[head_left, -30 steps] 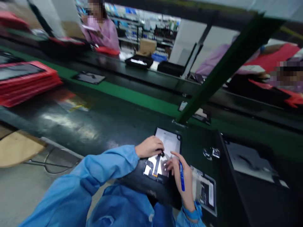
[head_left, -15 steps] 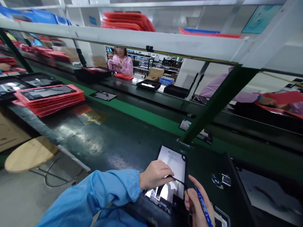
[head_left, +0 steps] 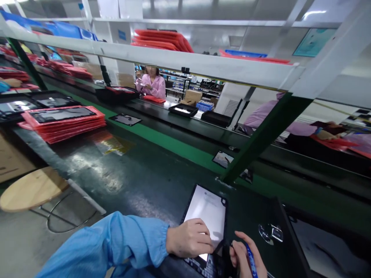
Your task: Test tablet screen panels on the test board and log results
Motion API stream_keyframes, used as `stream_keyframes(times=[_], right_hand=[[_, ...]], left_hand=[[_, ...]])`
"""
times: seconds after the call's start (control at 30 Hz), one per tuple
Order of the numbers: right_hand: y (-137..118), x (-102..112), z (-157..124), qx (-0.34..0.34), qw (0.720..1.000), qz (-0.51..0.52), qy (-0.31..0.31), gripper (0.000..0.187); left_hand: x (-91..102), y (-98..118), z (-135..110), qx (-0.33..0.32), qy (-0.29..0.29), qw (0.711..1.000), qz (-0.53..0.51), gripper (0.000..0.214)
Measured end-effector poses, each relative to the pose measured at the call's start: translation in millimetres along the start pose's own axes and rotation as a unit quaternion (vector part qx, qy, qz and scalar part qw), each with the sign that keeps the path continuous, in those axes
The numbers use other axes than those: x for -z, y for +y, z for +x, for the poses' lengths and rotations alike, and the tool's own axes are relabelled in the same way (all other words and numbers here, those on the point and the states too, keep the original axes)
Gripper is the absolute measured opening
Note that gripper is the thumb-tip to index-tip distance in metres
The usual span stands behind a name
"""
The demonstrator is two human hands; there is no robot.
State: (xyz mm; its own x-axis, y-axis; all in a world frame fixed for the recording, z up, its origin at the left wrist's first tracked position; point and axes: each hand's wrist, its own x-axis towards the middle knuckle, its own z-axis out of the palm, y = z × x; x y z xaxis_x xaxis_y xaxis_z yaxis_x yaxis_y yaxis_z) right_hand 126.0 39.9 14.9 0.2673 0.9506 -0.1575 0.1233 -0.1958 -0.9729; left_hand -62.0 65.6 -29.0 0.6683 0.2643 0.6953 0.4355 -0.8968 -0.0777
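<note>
A flat tablet-like panel (head_left: 206, 210) lies on the dark bench, with a pale reflective face, a black border and dark parts at its near end. My left hand (head_left: 189, 237), in a blue sleeve, rests over the lower part of this panel with its fingers curled closed. At those fingertips a thin black strip (head_left: 219, 246) shows; its far part is hidden. My right hand (head_left: 246, 256) is just right of the panel, closed around a slim blue pen-like tool (head_left: 251, 261) with white lettering. The tool's tip is out of sight.
Right of my hands are a small metal-looking item (head_left: 277, 233) and a black tray (head_left: 327, 247) holding a panel. A green post (head_left: 261, 143) rises beyond. Red padded sheets (head_left: 66, 125) are stacked at left, near a wooden stool (head_left: 31, 189). Co-workers in pink sit opposite.
My left hand has come down closer to the panel's lower part, and the black strip no longer stretches visibly between both hands. My right hand has shifted slightly down and right, still holding the blue tool.
</note>
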Motion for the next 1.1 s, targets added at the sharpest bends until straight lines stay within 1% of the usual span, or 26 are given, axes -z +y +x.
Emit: stream_keyframes(times=[0.07,0.13,0.2,0.23,0.27,0.3,0.33,0.37,0.4,0.43,0.47,0.53,0.6,0.7,0.73,0.77,0.8,0.83,0.87,0.9,0.93,0.97,1.0,1.03,1.07,1.1], right_hand=[[2,-3,3,0.006,1.000,-0.001,-0.010,0.066],[4,-4,6,0.014,1.000,0.000,-0.018,0.064],[5,-4,8,0.018,1.000,-0.008,-0.024,0.062],[4,-3,9,0.020,0.999,-0.013,-0.024,0.062],[3,-3,10,0.025,0.999,-0.018,-0.023,0.061],[2,-2,12,0.038,0.999,-0.020,-0.022,0.060],[1,-2,12,0.054,0.998,-0.020,-0.019,0.057],[0,-2,13,0.072,0.997,-0.018,-0.015,0.054],[-1,-3,13,0.088,0.996,-0.016,-0.011,0.050],[-1,-4,12,0.102,0.995,-0.014,-0.006,0.047],[-1,-5,12,0.112,0.994,-0.013,0.002,0.044],[1,-7,11,0.128,0.991,-0.023,-0.005,0.038],[4,-8,10,0.137,0.990,-0.030,-0.017,0.032],[7,-9,11,0.144,0.989,-0.034,-0.027,0.024],[7,-10,10,0.143,0.989,-0.032,-0.035,0.023],[6,-11,10,0.139,0.989,-0.026,-0.045,0.023],[5,-12,8,0.130,0.990,-0.017,-0.060,0.024],[4,-12,6,0.118,0.990,-0.004,-0.078,0.027],[2,-13,3,0.102,0.990,0.012,-0.100,0.032],[0,-12,0,0.088,0.988,0.029,-0.123,0.037],[-2,-11,-4,0.079,0.986,0.040,-0.141,0.040],[-4,-8,-9,0.076,0.984,0.043,-0.154,0.043],[-6,-5,-13,0.079,0.983,0.037,-0.159,0.043],[-8,-2,-18,0.087,0.983,0.023,-0.158,0.041],[-10,2,-21,0.096,0.984,0.004,-0.152,0.040],[-11,6,-24,0.103,0.984,-0.014,-0.144,0.039]], left_hand=[[0.5,1,0,-0.041,0.000,0.999,0.005,0.022],[0.1,2,-1,-0.053,-0.011,0.999,0.003,0.025],[0.3,2,-1,-0.015,-0.039,0.999,-0.033,0.018],[1.2,1,-1,0.029,-0.051,0.996,-0.071,0.013],[2.8,-2,0,0.094,-0.051,0.986,-0.126,0.007],[5.0,-5,2,0.186,-0.039,0.961,-0.199,0.005],[7.9,-9,3,0.290,-0.014,0.915,-0.279,0.011],[11.1,-14,5,0.390,0.014,0.851,-0.351,0.017],[14.3,-19,6,0.478,0.040,0.775,-0.412,0.022],[17.2,-24,6,0.535,0.053,0.714,-0.449,0.027],[19.5,-30,5,0.564,0.054,0.678,-0.469,0.028],[21.7,-39,0,0.600,0.051,0.625,-0.497,0.032],[22.0,-46,-5,0.623,0.047,0.584,-0.518,0.035],[24.2,-48,-7,0.636,0.035,0.544,-0.546,0.035],[26.1,-46,-5,0.638,0.035,0.539,-0.549,0.034],[28.3,-44,-3,0.636,0.039,0.549,-0.541,0.032],[30.8,-40,-1,0.627,0.047,0.581,-0.518,0.029],[33.5,-34,1,0.605,0.054,0.637,-0.475,0.027],[36.1,-29,2,0.563,0.056,0.712,-0.416,0.023],[38.5,-22,4,0.495,0.047,0.796,-0.345,0.020],[40.7,-15,4,0.407,0.031,0.871,-0.274,0.018],[42.5,-8,4,0.311,0.009,0.926,-0.213,0.019],[44.0,-2,4,0.219,-0.010,0.962,-0.163,0.022],[45.1,4,5,0.141,-0.022,0.981,-0.128,0.024],[46.0,9,6,0.088,-0.024,0.990,-0.105,0.025],[46.6,14,7,0.066,-0.017,0.993,-0.099,0.023]])
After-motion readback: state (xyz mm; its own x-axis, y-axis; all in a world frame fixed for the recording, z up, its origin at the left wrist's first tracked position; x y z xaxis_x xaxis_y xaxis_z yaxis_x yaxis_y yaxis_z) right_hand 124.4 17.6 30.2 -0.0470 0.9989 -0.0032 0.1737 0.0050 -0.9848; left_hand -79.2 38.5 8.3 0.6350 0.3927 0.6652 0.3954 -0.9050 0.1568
